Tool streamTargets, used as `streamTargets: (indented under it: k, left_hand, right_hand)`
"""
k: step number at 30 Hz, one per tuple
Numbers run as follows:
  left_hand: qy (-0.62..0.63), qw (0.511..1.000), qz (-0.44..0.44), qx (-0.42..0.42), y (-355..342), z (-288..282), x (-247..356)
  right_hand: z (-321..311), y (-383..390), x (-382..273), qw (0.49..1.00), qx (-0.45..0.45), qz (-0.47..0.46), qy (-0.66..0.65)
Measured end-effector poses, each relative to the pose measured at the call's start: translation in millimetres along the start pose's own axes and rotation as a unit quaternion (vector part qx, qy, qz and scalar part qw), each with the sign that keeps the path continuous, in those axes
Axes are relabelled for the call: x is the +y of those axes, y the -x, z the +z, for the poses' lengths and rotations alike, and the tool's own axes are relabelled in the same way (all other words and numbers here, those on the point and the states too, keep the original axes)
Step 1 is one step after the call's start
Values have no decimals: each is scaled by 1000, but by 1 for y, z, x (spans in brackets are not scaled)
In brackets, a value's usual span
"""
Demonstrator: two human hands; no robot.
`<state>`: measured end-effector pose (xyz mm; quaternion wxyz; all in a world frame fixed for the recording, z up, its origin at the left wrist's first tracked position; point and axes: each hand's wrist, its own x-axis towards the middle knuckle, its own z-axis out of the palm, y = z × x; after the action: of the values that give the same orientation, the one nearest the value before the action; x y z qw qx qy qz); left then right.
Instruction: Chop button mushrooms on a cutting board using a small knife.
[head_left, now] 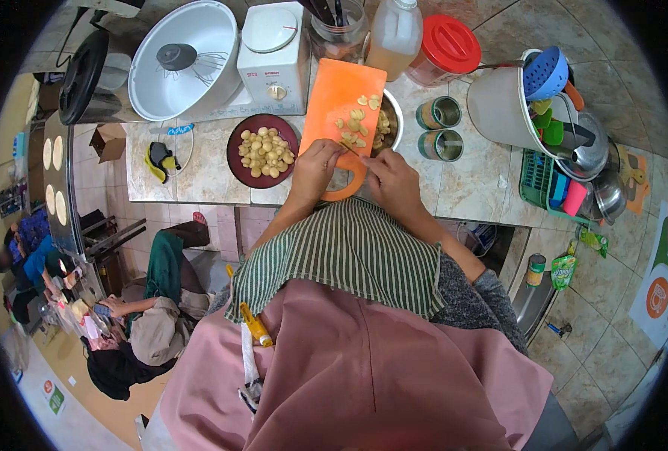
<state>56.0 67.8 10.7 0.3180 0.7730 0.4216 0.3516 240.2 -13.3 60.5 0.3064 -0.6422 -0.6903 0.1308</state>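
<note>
Board (334,94), orange, sits center-top of my frame, handle loop toward the wearer, right side lapping over a metal bowl (401,126). Task stuff is mushrooms: cut slices (357,115) lie on the board's right half, more pieces (383,128) show in the bowl. Whole mushrooms (265,153) are heaped on a dark red plate (234,160), just left of the board.

Left hand (317,169) is over the board's lower left edge, right hand (395,183) at its lower right, by the loop. Grip: fingers bunched on both, tips near each other, a thin dark strip (350,149) between them. Can't tell if it's a blade, or what either grip is clamped on; too small from here.

Rest of the table (469,184): two open cans (441,145) right of the bowl, red-lidded tub (448,45) and jug (394,37) above. White mixer (274,64) upper left, big white bowl (214,98) beside it. Upper right: pale bucket (499,109), blue strainer (546,73) on top, green basket (537,180) below.
</note>
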Motion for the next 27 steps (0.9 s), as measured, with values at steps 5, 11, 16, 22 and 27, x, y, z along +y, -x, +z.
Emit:
streamTargets:
  k: [5, 11, 16, 22, 27]
  left_hand:
    - [-18, 1000, 23, 0, 2, 1, -3]
    - [-32, 999, 36, 1, 4, 2, -1]
    - [-32, 999, 41, 9, 3, 2, 2]
    - [-81, 992, -89, -44, -22, -3, 27]
    - [-145, 947, -218, -187, -50, 15, 43]
  right_hand:
    - [3, -4, 1, 999, -26, -22, 7]
    - [18, -15, 1, 999, -41, -28, 16]
    - [24, -2, 9, 999, -26, -5, -21]
    - [-18, 33, 20, 989, -12, 123, -85]
    - [-23, 35, 22, 976, 52, 185, -104]
